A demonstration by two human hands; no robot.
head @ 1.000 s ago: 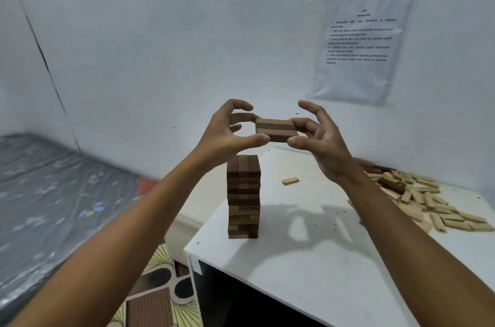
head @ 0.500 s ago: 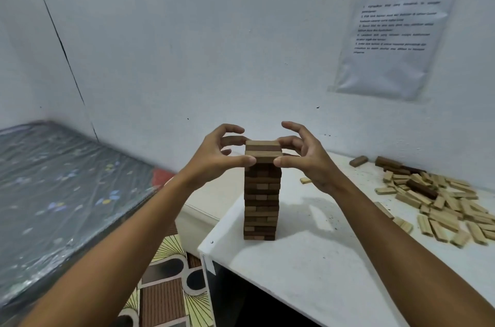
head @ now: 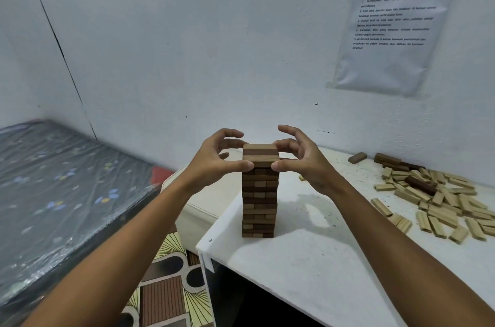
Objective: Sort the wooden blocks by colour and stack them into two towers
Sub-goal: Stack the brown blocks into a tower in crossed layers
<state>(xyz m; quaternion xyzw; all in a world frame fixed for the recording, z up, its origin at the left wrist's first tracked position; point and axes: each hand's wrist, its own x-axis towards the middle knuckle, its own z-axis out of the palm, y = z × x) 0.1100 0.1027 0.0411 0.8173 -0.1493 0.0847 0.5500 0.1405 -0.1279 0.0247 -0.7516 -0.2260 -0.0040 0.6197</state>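
Dark blocks (head: 260, 155) lie as the top layers of the brown tower (head: 259, 192), pinched between both hands. The left hand (head: 214, 159) presses its thumb against the left end of that top layer, index finger touching the upper edge, the other fingers curled and lifted above. The right hand (head: 302, 158) mirrors it: thumb against the right end, a finger touching the top edge, the rest arched and free. Both hands are thus clamped on the same top layer from opposite ends, forearms reaching in from the lower corners of the view.

The tower stands upright near the front left corner of the white table (head: 308, 273), its layers alternating in direction, some showing lighter brown ends among darker ones. One small pale block (head: 302, 178) lies on the table just behind the right hand, mostly hidden by it.

Along the table's right side and toward the far edge sprawls a loose pile of pale blocks (head: 442, 206), with a few dark blocks among and behind them: one dark block (head: 420, 185) lies on top of the pile, and another single dark block (head: 357, 158) sits apart near the wall.

A printed sheet (head: 393, 29) is fixed on the wall above the pile. Left of the table lies a plastic-covered mattress (head: 53, 192), and a patterned mat (head: 166, 289) covers the floor below.
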